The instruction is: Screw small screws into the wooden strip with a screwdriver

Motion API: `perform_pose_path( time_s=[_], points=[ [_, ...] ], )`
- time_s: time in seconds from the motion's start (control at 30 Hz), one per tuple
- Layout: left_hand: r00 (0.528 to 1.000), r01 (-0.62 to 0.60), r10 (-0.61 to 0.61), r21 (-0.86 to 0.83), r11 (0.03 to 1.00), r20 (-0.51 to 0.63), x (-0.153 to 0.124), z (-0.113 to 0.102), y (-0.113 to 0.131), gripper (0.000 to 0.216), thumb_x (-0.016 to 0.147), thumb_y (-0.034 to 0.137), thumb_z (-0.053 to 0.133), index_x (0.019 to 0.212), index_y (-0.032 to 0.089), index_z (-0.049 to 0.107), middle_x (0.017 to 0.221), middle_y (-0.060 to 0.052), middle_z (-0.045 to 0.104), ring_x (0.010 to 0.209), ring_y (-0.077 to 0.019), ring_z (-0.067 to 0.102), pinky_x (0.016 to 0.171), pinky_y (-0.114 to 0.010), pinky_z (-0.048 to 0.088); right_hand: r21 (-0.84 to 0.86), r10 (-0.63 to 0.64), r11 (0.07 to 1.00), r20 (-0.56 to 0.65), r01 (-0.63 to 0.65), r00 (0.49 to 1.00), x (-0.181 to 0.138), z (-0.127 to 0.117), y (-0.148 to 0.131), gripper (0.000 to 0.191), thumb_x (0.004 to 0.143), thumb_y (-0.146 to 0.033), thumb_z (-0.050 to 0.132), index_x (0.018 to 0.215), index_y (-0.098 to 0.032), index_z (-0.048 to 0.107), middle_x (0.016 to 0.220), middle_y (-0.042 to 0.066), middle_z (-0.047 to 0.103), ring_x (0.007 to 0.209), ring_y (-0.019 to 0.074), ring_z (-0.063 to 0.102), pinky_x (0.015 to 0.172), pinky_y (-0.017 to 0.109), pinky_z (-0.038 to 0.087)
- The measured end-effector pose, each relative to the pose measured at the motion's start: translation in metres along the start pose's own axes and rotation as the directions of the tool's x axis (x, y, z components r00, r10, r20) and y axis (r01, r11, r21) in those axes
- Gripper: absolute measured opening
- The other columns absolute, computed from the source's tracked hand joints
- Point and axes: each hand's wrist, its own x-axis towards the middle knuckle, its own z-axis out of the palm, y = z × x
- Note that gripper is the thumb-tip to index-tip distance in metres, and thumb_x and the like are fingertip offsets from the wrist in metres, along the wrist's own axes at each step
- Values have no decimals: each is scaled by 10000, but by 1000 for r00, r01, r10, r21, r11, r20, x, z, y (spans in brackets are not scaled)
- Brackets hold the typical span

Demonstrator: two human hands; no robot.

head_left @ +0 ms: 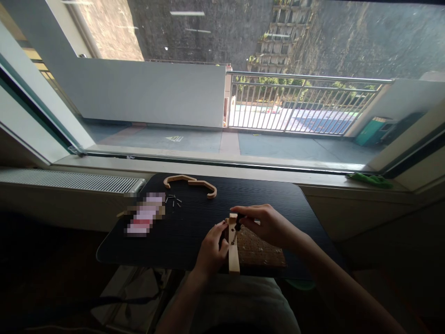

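Note:
My right hand (266,221) is closed around the dark handle of a screwdriver (238,225). Its thin shaft slants down to a pale wooden strip (234,265), where the tip meets what looks like a screw or hole. Another dark hole shows higher on the strip. From the left, my left hand (212,248) grips the strip's side, its thumb close to the screwdriver tip and its fingers near the far end. The strip stands along the left edge of a brown woven-looking block (260,250), partly hidden under my right hand.
Two curved wooden pieces (205,184) lie at the back of the black table (187,232). Several loose screws (174,201) are left of them, beside a blurred pink-and-white item (144,215). A window sill and radiator (69,181) border the table's far side; a green cloth (370,180) rests right.

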Motion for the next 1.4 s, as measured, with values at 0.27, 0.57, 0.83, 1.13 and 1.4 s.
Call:
perform_pose_path(
  time_s=[0.27,0.57,0.83,1.13,1.4],
  points=[
    [1000,-3,2,26,1000,9,0,1,-1,494,798,94,460,1274,176,566,1330,-105,598,1260,-253,534,1092,-440,414,-10,-34,999,-86,34,996,1,9,3,291,911,-195,577,1188,-207,665,1071,74,728,930,200,690,797,292,528],
    [1000,0,0,-3,1000,3,0,0,-1,504,792,96,462,1278,175,571,1331,-104,598,1262,-256,531,1096,-435,406,45,-38,998,-145,45,989,-5,22,4,278,911,-197,584,1176,-233,660,1015,51,733,837,170,694,744,278,537],
    [1000,1,-1,1,1000,9,0,0,1,514,790,86,463,1283,190,565,1340,-96,594,1265,-253,532,1097,-439,408,71,-61,995,-184,75,981,-13,27,1,466,909,-100,452,1349,-228,533,1192,96,654,1035,197,648,867,334,534],
    [1000,4,-4,14,1000,15,0,0,1,505,792,88,456,1279,168,565,1341,-112,590,1271,-258,528,1103,-449,404,91,-41,994,-213,62,976,-18,31,-3,474,956,-133,436,1413,-254,473,1073,76,689,915,181,670,790,321,546],
    [1000,4,-4,16,1000,3,0,0,1,503,781,87,459,1262,175,575,1306,-109,613,1238,-261,547,1085,-452,417,103,-69,990,-223,94,972,-31,38,-14,432,949,-108,444,1344,-251,542,1166,88,688,1009,195,677,832,317,555]
  ],
)
